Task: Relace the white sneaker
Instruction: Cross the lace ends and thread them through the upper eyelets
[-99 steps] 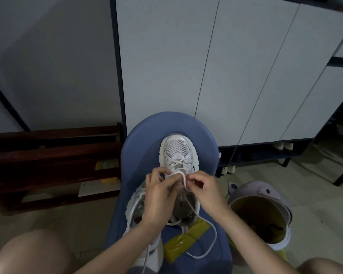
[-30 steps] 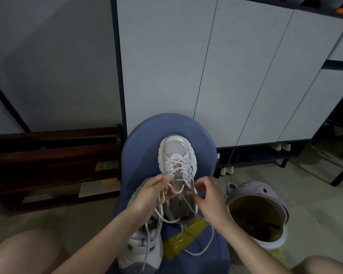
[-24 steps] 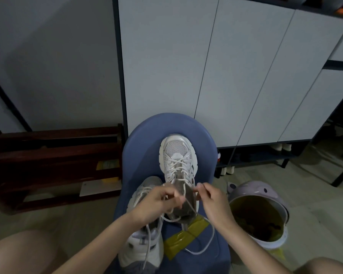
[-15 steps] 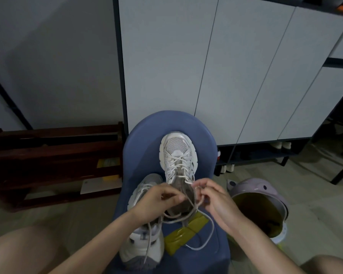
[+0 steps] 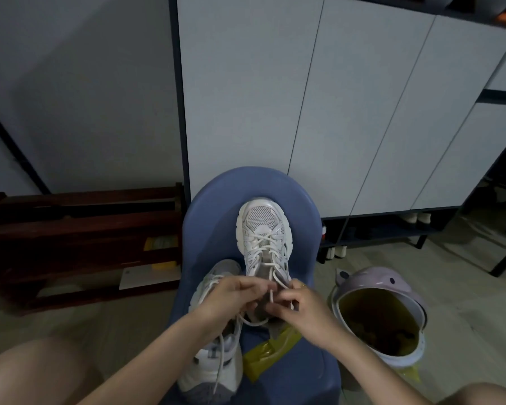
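- Cabinet (image 5: 319,112): pale grey doors in a dark frame, filling the back of the view; shoes on its low open shelf.
- Dark wooden rack (image 5: 79,229): against the wall at left, low to the floor.
- Blue seat (image 5: 216,206): rounded, in the centre foreground, carries 2 sneakers and a yellow wrapper (image 5: 270,350).
- Lilac bin (image 5: 380,314): on the floor right of the seat, lined with a yellowish bag, lid tipped back.
- White sneaker (image 5: 263,238): stands on the seat, toe pointing away from the camera, lace crossed through the lower eyelets; upper eyelets sit under the hands.
- Second sneaker (image 5: 214,363): just left of and nearer than the first, touching it, its own lace hanging loose down the side.
- Left hand (image 5: 231,299): forearm comes in from lower left, wrist bent over the second sneaker, fingers curled, fingertips pinching the lace (image 5: 270,293) at the tongue of the white sneaker.
- Right hand (image 5: 301,309): forearm comes in from lower right, knuckles up, thumb and forefinger closed narrowly on the same lace, just beside the left fingertips.
- Lace slack: 1 loop droops below both hands onto the seat.
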